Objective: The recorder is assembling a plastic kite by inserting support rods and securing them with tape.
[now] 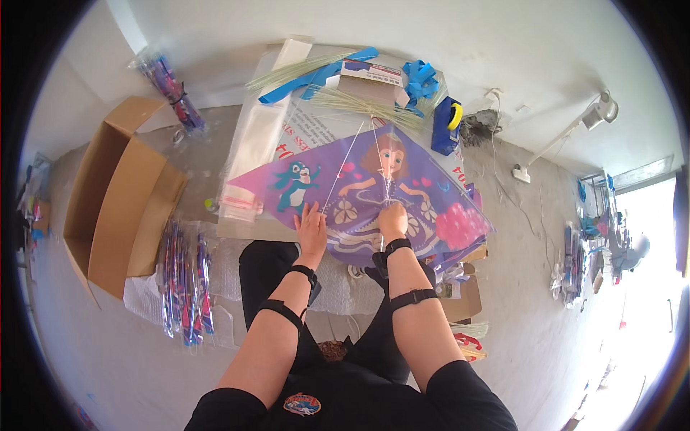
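Observation:
A purple and pink kite [363, 179] printed with a cartoon figure in a gown lies spread over the low table, its near edge reaching over my knees. White string [343, 164] runs across its face from near the top. My left hand [311, 233] rests flat on the kite's near left part, fingers stretched out beside the lower end of one string. Closed over the middle of the printed gown, my right hand [392, 221] grips white string that comes down to it. Its fingertips are partly hidden.
Thin pale rods [366, 105], blue ribbon [422, 80] and a small box [371, 72] lie along the table's far side. A blue tape dispenser [446, 128] stands at right. On the floor at left are an open carton [108, 208] and several packed kites [188, 284].

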`<state>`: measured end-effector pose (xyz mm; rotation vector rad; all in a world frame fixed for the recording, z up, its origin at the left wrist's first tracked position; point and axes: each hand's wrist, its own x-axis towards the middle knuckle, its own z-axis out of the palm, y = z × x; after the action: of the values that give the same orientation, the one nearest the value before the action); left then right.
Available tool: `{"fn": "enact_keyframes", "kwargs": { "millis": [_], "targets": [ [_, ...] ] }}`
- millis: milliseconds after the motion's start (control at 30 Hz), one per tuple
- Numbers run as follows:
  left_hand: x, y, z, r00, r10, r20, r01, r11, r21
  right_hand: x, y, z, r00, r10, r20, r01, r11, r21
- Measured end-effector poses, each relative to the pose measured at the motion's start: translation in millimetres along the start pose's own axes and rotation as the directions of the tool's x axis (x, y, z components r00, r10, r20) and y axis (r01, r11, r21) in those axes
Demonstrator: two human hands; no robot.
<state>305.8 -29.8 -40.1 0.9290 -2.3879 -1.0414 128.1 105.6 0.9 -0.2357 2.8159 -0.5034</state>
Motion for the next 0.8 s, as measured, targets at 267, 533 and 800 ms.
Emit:
{"fn": "enact_keyframes", "kwargs": {
  "millis": [267, 533, 800],
  "targets": [
    [-0.8, 13.1, -18.1, 0.996, -0.086, -0.006, 0.082, 0.966, -0.245, -7.9, -15.0, -31.1, 0.986, -0.073, -0.151, 0.092, 0.988, 0.123],
    [13.6, 33.8, -41.0, 0.98, -0.091, -0.178, 0.006, 0.904, -0.428, -34.0, -67.0, -112.5, 0.961, -0.229, -0.152, 0.273, 0.725, 0.632],
    [18.6, 54.8, -79.4, 0.947, -0.315, -0.061, 0.111, 0.5, -0.859, -63.1, -56.6, -178.0, 0.959, -0.274, -0.075, 0.044, -0.12, 0.992]
  ]
}}
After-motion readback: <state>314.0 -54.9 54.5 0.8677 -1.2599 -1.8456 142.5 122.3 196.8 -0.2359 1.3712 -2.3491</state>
